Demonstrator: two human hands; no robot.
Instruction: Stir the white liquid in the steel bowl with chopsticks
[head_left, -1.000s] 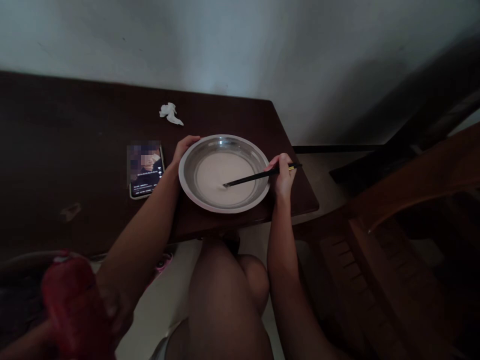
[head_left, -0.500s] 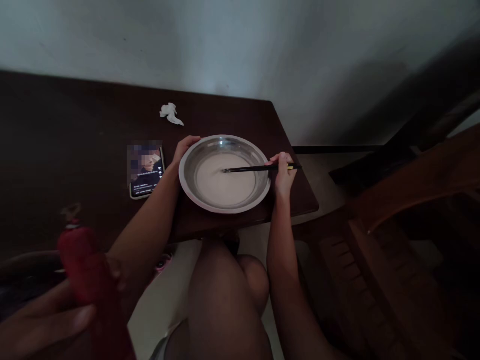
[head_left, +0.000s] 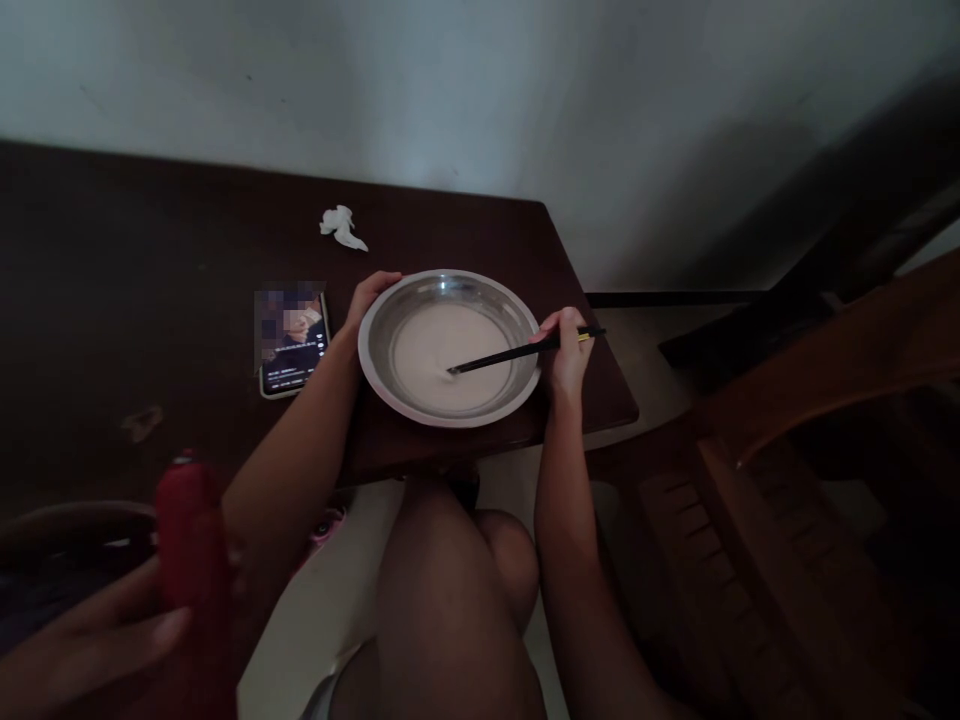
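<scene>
A wide metal bowl (head_left: 379, 385) stands near the table's front corner, holding a pale, milky liquid (head_left: 427, 345). My left hand (head_left: 369, 297) grips its rim at the far left, thumb and some fingers partly hidden by the bowl. Dark chopsticks (head_left: 501, 356) are pinched in my right hand (head_left: 568, 345), beyond the bowl's right edge. Their tips dip into the liquid near the middle, where a small ripple shows.
Another person's hand (head_left: 97, 625) holds a blurred red cylindrical object (head_left: 193, 560) at lower left. A lit phone (head_left: 294, 370) and crumpled white tissue (head_left: 343, 228) lie on the dark table (head_left: 450, 215). A wooden chair (head_left: 817, 350) stands at right.
The chopstick tips have moved toward me through the liquid, and the chopsticks slant more. My left hand and the bowl stay put. The other person's red object has shifted right and lower.
</scene>
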